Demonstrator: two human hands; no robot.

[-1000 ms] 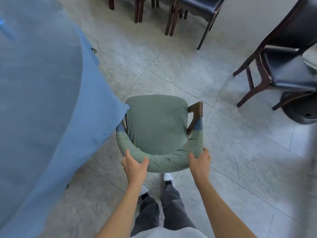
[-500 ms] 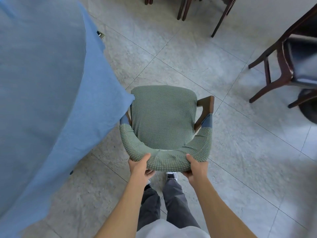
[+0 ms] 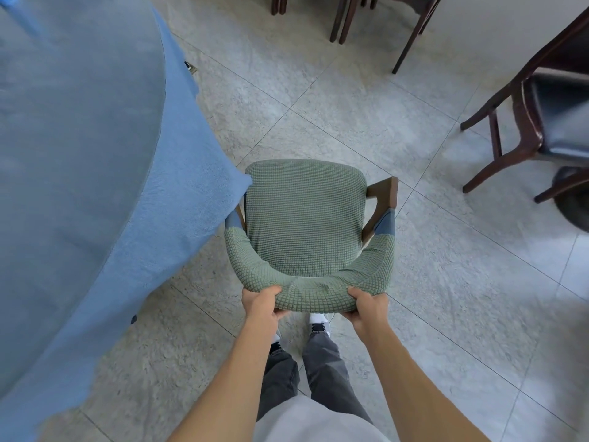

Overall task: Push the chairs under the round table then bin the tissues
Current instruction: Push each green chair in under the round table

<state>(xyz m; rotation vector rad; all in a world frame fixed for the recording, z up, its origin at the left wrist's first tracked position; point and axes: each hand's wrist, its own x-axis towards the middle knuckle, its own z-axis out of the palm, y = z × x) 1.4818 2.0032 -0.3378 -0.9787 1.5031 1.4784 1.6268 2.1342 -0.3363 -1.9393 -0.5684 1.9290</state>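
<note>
where the curved backrest bends nearest the person, the green chair (image 3: 304, 218) is held from behind by both hands at once. the left hand (image 3: 259, 303) grips the left part of the padded back, thumb on top and fingers curled underneath. the right hand (image 3: 366, 306) grips the right part of the same padded back in the same way, fingers wrapped round its lower edge. the hands are apart, with a stretch of the knitted green cover between them.

the chair stands on the tiled floor (image 3: 398, 132) with its seat facing away from the person. its left armrest touches or sits just under the hanging edge of the blue tablecloth (image 3: 95, 186), which hides that arm's front end. the right armrest (image 3: 384, 193) shows bare brown wood at the front and a blue-grey patch where the green cover ends. the seat itself is still out in the open beside the surface (image 3: 47, 106), not under it.

below the backrest the person's grey trousers (image 3: 322, 365) and a white and black shoe (image 3: 318, 323) are seen on the floor, close behind the chair. the cloth-covered round surface fills the left side of the view. a dark wooden chair (image 3: 541, 122) with a black seat stands well apart at the right, and the legs of more dark chairs (image 3: 408, 36) show at the top edge.
</note>
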